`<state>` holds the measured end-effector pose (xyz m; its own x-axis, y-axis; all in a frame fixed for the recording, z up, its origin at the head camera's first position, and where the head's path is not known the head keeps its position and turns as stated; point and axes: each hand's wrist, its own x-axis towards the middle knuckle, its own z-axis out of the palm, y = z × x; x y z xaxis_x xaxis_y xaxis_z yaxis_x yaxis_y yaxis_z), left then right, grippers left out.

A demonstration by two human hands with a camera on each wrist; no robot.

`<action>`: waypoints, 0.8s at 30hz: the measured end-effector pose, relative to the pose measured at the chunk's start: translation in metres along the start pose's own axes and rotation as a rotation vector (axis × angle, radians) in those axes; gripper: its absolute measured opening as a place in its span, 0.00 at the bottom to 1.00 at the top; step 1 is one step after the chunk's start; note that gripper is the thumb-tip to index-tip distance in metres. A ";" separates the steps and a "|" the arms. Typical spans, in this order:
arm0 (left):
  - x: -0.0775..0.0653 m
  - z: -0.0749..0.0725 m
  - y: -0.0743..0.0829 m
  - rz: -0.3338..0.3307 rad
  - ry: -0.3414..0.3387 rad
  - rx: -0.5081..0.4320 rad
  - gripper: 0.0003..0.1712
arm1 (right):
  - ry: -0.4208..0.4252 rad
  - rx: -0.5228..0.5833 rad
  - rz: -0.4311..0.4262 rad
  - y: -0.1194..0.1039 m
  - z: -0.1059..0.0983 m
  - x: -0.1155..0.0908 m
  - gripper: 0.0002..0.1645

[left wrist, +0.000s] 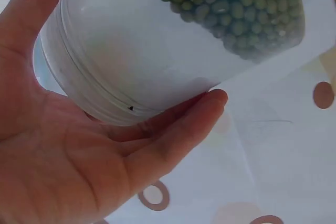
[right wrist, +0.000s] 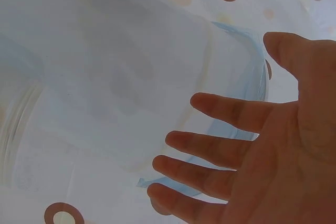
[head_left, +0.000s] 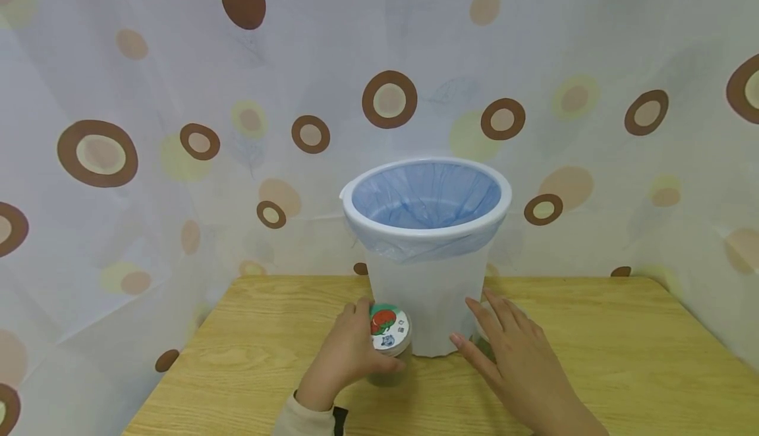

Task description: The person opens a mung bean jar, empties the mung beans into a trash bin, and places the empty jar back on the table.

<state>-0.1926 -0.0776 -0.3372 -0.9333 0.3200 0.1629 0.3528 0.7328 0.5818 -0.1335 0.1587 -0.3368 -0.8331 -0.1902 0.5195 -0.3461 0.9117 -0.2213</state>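
My left hand [head_left: 350, 350] holds a clear jar [head_left: 391, 362] by its side, thumb and fingers round it just below the lid. The jar's lid [head_left: 387, 328] is white with a red and green picture. In the left wrist view, green mung beans [left wrist: 247, 9] lie in the jar, with the palm and fingers [left wrist: 173, 140] against its wall. My right hand [head_left: 516, 350] is spread, fingers apart, beside a second jar [head_left: 483, 344] that it mostly hides; something green shows in it. In the right wrist view the palm is bare, with the ridged clear jar [right wrist: 21, 124] at the left edge.
A white bin [head_left: 433, 291] lined with a blue plastic bag [head_left: 429, 192] stands upright just beyond both hands. It rests on a wood-grain table [head_left: 593, 330]. Behind the table hangs a white curtain [head_left: 332, 41] patterned with brown circles.
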 end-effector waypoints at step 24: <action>-0.030 -0.001 0.050 0.173 0.097 -0.244 0.64 | 0.111 0.239 -0.013 -0.008 -0.013 -0.002 0.37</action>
<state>-0.1468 -0.0510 -0.3127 -0.8669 0.3603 0.3444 0.4915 0.5033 0.7107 -0.1228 0.1563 -0.3252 -0.7800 -0.1480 0.6080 -0.4593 0.7953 -0.3956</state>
